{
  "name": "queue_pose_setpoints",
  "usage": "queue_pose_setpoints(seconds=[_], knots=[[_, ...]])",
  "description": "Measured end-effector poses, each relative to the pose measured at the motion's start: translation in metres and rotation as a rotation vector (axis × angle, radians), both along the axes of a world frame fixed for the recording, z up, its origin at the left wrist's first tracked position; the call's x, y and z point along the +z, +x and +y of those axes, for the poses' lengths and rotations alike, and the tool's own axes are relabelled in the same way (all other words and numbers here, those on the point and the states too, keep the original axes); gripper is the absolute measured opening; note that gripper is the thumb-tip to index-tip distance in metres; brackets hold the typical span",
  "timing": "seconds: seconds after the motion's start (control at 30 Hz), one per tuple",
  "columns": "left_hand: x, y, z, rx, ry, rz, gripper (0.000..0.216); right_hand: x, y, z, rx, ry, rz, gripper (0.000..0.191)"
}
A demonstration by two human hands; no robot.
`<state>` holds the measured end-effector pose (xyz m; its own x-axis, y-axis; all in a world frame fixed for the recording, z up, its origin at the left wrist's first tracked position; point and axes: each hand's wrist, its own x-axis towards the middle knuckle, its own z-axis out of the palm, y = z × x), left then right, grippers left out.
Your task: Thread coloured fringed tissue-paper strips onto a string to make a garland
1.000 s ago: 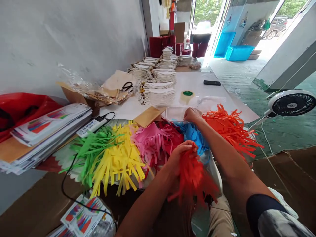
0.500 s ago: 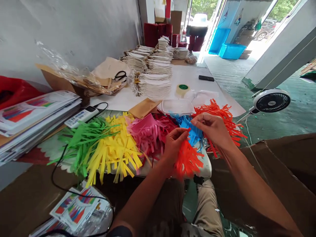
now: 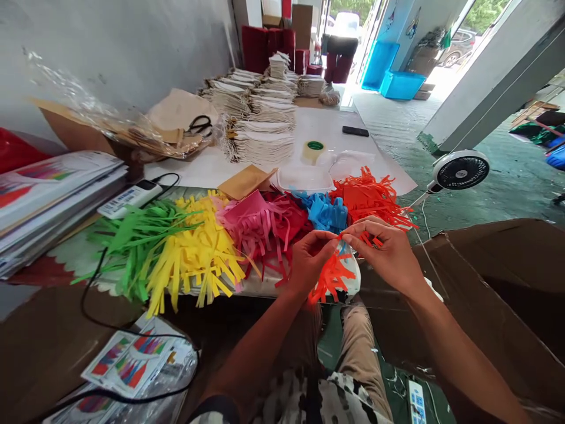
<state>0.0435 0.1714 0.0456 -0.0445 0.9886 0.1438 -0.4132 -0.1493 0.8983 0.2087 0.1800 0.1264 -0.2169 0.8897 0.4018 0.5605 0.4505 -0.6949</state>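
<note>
My left hand (image 3: 310,259) pinches the top end of an orange-red paper tassel (image 3: 332,278), whose cut strips hang over the table's front edge. Close by on the right, my right hand (image 3: 385,252) has its thumb and fingertips closed at that same top end, touching the left fingertips. Behind the hands lie a blue fringed paper pile (image 3: 326,211) and a red-orange one (image 3: 366,197). Further left are dark red and pink fringes (image 3: 260,221), then yellow (image 3: 198,253) and green (image 3: 136,235) ones.
A clear plastic tray (image 3: 304,179), a tape roll (image 3: 315,152) and a phone (image 3: 355,131) lie beyond. Stacks of white pieces with strings (image 3: 265,141) stand farther back. Scissors (image 3: 199,125) rest on brown paper. A small fan (image 3: 461,174) stands right, beside brown cardboard (image 3: 494,271).
My right hand has come down and in, so its fingertips now meet the left ones at the tassel's top. The camera view has shifted slightly.
</note>
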Motion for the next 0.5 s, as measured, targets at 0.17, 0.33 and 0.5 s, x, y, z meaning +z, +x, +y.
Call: queue_pose_setpoints(seconds=[0.17, 0.33, 0.5], knots=[[0.01, 0.002, -0.01, -0.028, -0.005, 0.04, 0.021, 0.0, 0.004, -0.011, 0.014, -0.008, 0.01, 0.025], [0.012, 0.006, -0.018, -0.059, -0.032, 0.017, 0.021, -0.002, 0.007, -0.021, 0.026, 0.019, -0.027, 0.028], [0.008, 0.013, -0.023, -0.028, 0.0, 0.03, 0.02, -0.006, 0.008, -0.032, -0.01, 0.05, -0.039, 0.023]])
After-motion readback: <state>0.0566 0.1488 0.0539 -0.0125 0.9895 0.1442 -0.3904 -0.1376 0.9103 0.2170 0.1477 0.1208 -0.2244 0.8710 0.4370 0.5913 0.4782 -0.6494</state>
